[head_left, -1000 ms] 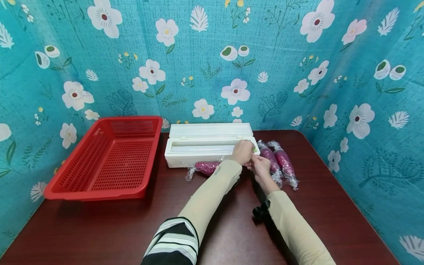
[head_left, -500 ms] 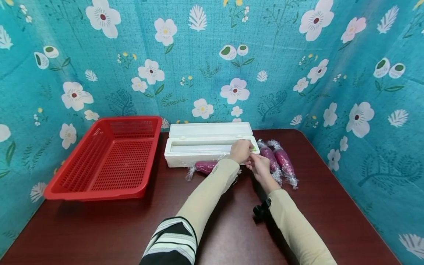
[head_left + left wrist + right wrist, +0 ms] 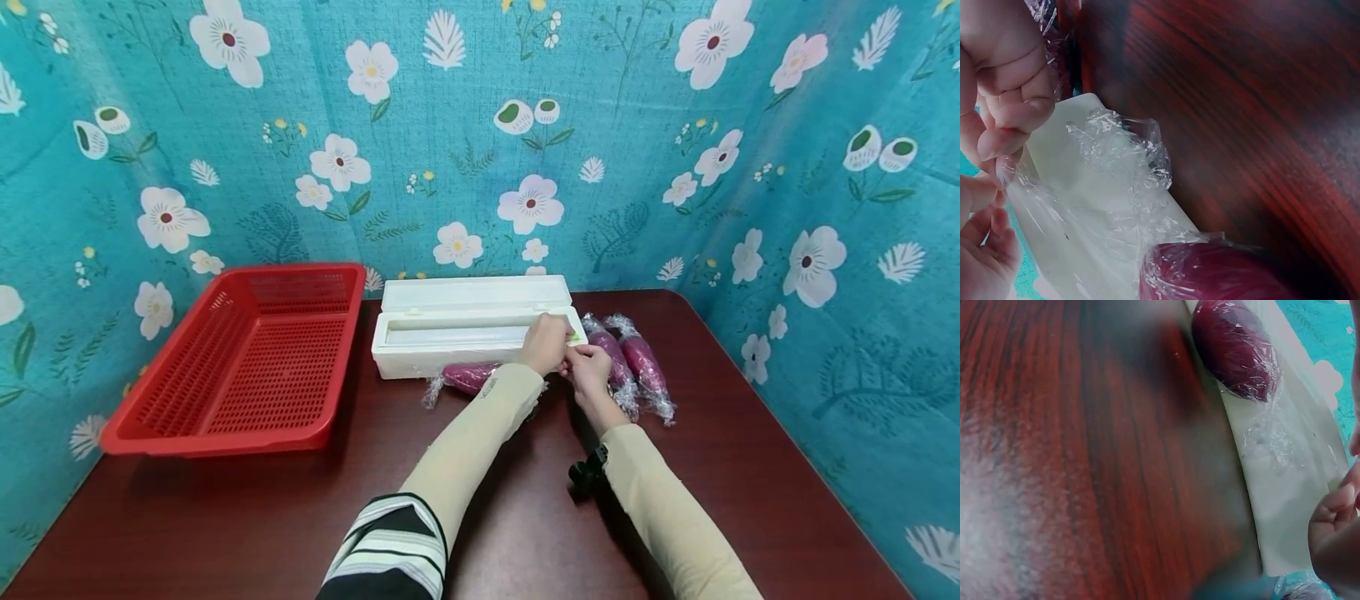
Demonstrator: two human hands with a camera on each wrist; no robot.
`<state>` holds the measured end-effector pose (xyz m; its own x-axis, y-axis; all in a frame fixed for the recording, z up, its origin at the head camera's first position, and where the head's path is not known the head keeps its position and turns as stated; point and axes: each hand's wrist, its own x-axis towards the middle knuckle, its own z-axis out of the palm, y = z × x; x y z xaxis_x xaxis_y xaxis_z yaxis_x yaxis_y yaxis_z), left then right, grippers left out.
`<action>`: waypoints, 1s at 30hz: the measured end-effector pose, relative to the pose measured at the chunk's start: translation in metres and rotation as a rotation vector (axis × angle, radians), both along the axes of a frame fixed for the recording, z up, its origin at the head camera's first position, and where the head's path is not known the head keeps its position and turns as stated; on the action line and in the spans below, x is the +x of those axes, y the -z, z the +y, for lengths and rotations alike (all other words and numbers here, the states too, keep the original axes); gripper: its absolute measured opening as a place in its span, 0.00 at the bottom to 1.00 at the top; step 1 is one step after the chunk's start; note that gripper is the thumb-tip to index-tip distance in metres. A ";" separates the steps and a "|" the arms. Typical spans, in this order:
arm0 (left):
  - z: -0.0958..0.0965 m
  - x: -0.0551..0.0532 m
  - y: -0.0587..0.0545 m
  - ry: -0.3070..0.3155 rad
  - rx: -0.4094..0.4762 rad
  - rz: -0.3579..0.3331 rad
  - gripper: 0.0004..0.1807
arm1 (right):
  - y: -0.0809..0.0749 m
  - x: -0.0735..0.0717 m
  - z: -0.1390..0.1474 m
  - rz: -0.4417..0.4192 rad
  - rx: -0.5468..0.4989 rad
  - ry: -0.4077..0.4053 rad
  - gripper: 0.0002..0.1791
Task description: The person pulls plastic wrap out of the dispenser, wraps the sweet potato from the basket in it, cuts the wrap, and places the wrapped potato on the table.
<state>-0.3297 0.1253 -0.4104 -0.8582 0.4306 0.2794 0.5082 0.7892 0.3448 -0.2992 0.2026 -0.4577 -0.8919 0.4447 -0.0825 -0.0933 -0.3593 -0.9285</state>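
Note:
A white plastic-wrap dispenser box [image 3: 412, 363] lies with its lid raised and the roll [image 3: 450, 336] inside it. Over its right end my left hand [image 3: 546, 343] pinches the clear film at the front edge. Close beside it, my right hand [image 3: 590, 373] pinches the film as well, fingertips right at the same edge. Thin film [image 3: 1063, 219] stretches down from the fingers over the box's front. A film-wrapped purple vegetable [image 3: 1204, 272], like a sweet potato, lies against that front, its crumpled wrap end [image 3: 1119, 147] pointing right. My left forearm partly hides it in the head view.
Two more wrapped purple vegetables, an inner one [image 3: 617, 367] and an outer one [image 3: 645, 367], lie right of the box. A red slotted plastic basket [image 3: 217, 442] stands at the left. A floral curtain [image 3: 450, 133] hangs behind the dark wooden table [image 3: 525, 517].

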 end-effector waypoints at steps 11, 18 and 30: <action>-0.005 -0.002 0.004 0.071 0.078 0.006 0.07 | -0.003 0.000 0.000 -0.036 0.102 0.042 0.17; -0.009 -0.007 0.004 0.114 0.126 -0.017 0.06 | -0.007 -0.002 0.008 -0.099 0.048 -0.010 0.18; -0.018 -0.007 0.003 0.036 0.150 -0.084 0.05 | -0.006 -0.001 0.004 -0.095 0.027 -0.018 0.18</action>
